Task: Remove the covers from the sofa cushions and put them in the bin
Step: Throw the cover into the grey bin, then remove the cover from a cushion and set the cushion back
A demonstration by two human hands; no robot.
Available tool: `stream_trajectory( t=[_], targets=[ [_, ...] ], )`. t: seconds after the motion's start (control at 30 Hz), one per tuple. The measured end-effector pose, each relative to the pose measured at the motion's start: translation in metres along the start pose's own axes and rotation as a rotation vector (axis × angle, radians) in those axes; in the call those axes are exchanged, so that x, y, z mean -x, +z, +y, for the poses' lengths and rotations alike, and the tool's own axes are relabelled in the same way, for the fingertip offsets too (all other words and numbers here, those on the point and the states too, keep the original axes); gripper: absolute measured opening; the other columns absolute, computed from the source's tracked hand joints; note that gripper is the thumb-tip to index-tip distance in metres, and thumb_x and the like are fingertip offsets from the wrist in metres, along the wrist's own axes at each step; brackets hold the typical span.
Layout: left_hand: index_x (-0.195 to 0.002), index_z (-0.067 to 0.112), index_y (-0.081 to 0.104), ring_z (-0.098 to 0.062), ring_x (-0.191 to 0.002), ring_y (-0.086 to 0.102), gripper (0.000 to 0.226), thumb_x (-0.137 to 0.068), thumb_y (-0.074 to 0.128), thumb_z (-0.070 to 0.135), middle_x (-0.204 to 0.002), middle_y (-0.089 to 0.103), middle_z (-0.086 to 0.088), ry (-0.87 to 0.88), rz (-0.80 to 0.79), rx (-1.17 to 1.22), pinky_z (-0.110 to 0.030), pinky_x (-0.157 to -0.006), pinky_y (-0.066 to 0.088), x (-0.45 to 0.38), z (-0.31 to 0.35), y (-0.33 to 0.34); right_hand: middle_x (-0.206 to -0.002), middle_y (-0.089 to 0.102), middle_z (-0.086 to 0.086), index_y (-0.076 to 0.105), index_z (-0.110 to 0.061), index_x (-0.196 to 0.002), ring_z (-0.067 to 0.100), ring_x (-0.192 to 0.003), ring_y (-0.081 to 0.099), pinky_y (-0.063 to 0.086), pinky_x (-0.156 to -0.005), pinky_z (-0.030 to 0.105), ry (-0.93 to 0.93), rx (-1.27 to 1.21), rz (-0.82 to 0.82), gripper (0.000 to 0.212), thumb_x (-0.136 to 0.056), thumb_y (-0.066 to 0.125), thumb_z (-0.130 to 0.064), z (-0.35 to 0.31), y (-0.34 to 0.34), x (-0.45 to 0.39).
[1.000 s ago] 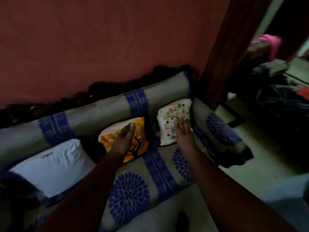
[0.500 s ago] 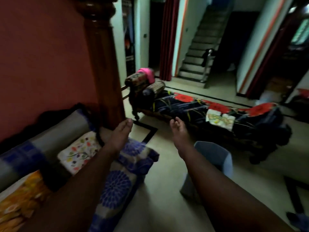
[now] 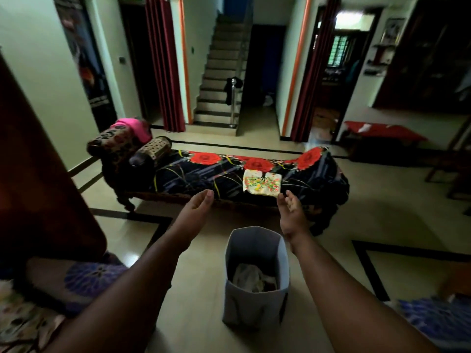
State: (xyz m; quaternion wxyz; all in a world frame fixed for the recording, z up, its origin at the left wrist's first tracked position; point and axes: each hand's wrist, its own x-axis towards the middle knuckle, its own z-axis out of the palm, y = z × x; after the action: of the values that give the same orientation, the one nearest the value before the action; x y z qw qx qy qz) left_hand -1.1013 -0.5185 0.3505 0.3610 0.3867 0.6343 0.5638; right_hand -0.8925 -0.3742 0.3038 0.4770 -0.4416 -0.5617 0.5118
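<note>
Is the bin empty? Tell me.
No. The bin on the floor already has crumpled pale cloth lying at its bottom, seen through the open top.

View swings away from the red wall and the grey sofa with blue flower print (image 3: pixel 84 278), now only a corner at the lower left. One second ago both hands reached at the orange and white cushions on that sofa; those cushions are out of view now. Left hand (image 3: pixel 197 207) and right hand (image 3: pixel 290 208) now hang in the air, palms turned toward each other, fingers loosely bent, holding nothing. The pale grey fabric bin (image 3: pixel 256 281), half hidden behind the right forearm half a second ago, now stands in full view between the forearms, crumpled cloth (image 3: pixel 252 276) visible inside. The dark rose-print daybed (image 3: pixel 229 174) is now centred in view.
</note>
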Motion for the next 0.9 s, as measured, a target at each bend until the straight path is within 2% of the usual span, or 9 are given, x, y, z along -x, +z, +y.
stream_trajectory(
  t=[0.1, 0.2, 0.3, 0.47, 0.53, 0.67, 0.77, 0.83, 0.9],
  targets=[
    [-0.138, 0.027, 0.051, -0.01, -0.126, 0.053, 0.053, -0.094, 0.049, 0.057, -0.128, 0.059, 0.01, -0.005, -0.037, 0.008, -0.037, -0.106, 0.042, -0.074, -0.015, 0.008, -0.157, 0.038, 0.014, 0.037, -0.011, -0.152, 0.024, -0.143, 0.038, 0.032, -0.104, 0.025, -0.006, 0.027, 0.044, 0.058, -0.101, 0.054, -0.035, 0.02, 0.012, -0.062],
    [-0.144, 0.025, 0.048, -0.01, -0.125, 0.052, 0.068, -0.087, 0.049, 0.063, -0.135, 0.057, 0.005, -0.023, -0.072, -0.008, -0.033, -0.1, 0.042, -0.153, -0.029, 0.007, -0.157, 0.038, 0.013, 0.036, -0.011, -0.152, 0.025, -0.144, 0.036, 0.033, -0.108, 0.029, 0.013, 0.06, 0.047, 0.059, -0.101, 0.054, -0.037, 0.041, 0.038, -0.126],
    [-0.141, 0.021, 0.051, -0.011, -0.119, 0.055, 0.051, -0.099, 0.05, 0.049, -0.128, 0.06, 0.006, -0.048, -0.09, -0.021, -0.033, -0.1, 0.043, -0.234, -0.045, 0.002, -0.156, 0.037, 0.018, 0.037, -0.009, -0.151, 0.028, -0.143, 0.038, 0.032, -0.111, 0.032, 0.05, 0.068, 0.095, 0.059, -0.1, 0.055, -0.033, 0.065, 0.07, -0.193],
    [-0.14, 0.022, 0.051, -0.004, -0.114, 0.056, 0.045, -0.101, 0.05, 0.044, -0.123, 0.062, 0.006, -0.151, -0.181, -0.101, -0.037, -0.104, 0.046, -0.353, -0.067, -0.012, -0.157, 0.038, 0.016, 0.038, -0.011, -0.151, 0.028, -0.145, 0.036, 0.033, -0.116, 0.039, 0.159, 0.089, 0.134, 0.083, -0.085, 0.057, -0.056, 0.094, 0.12, -0.284],
    [-0.14, 0.022, 0.052, -0.006, -0.116, 0.054, 0.046, -0.1, 0.051, 0.047, -0.124, 0.065, 0.003, -0.174, -0.207, -0.13, -0.038, -0.104, 0.046, -0.402, -0.075, -0.015, -0.158, 0.037, 0.015, 0.037, -0.01, -0.152, 0.027, -0.146, 0.034, 0.031, -0.118, 0.04, 0.195, 0.086, 0.146, 0.075, -0.091, 0.057, -0.049, 0.109, 0.135, -0.319],
    [-0.141, 0.021, 0.051, -0.005, -0.111, 0.059, 0.047, -0.1, 0.052, 0.045, -0.124, 0.061, 0.008, -0.179, -0.306, -0.18, -0.013, -0.083, 0.044, -0.486, -0.092, -0.008, -0.158, 0.036, 0.016, 0.037, -0.011, -0.152, 0.028, -0.146, 0.034, 0.031, -0.116, 0.039, 0.257, 0.1, 0.173, 0.064, -0.098, 0.057, -0.04, 0.14, 0.154, -0.386],
    [-0.142, 0.019, 0.051, 0.0, -0.106, 0.057, 0.049, -0.1, 0.054, 0.043, -0.126, 0.059, 0.008, -0.17, -0.378, -0.258, -0.011, -0.08, 0.043, -0.568, -0.112, 0.006, -0.157, 0.037, 0.015, 0.037, -0.013, -0.152, 0.027, -0.144, 0.037, 0.034, -0.113, 0.038, 0.279, 0.095, 0.214, 0.062, -0.099, 0.056, -0.04, 0.168, 0.168, -0.451],
    [-0.142, 0.018, 0.052, -0.005, -0.111, 0.058, 0.049, -0.1, 0.054, 0.044, -0.123, 0.059, 0.008, -0.163, -0.418, -0.308, -0.01, -0.078, 0.042, -0.624, -0.126, 0.02, -0.156, 0.039, 0.013, 0.037, -0.015, -0.152, 0.025, -0.143, 0.039, 0.036, -0.11, 0.036, 0.284, 0.097, 0.224, 0.061, -0.1, 0.055, -0.042, 0.189, 0.177, -0.496],
    [-0.141, 0.017, 0.053, -0.008, -0.116, 0.057, 0.051, -0.099, 0.054, 0.046, -0.123, 0.059, 0.007, -0.168, -0.439, -0.362, -0.015, -0.084, 0.042, -0.669, -0.138, 0.031, -0.155, 0.04, 0.013, 0.037, -0.017, -0.152, 0.024, -0.142, 0.04, 0.036, -0.105, 0.032, 0.314, 0.115, 0.215, 0.062, -0.1, 0.054, -0.045, 0.204, 0.183, -0.533]
  ],
)
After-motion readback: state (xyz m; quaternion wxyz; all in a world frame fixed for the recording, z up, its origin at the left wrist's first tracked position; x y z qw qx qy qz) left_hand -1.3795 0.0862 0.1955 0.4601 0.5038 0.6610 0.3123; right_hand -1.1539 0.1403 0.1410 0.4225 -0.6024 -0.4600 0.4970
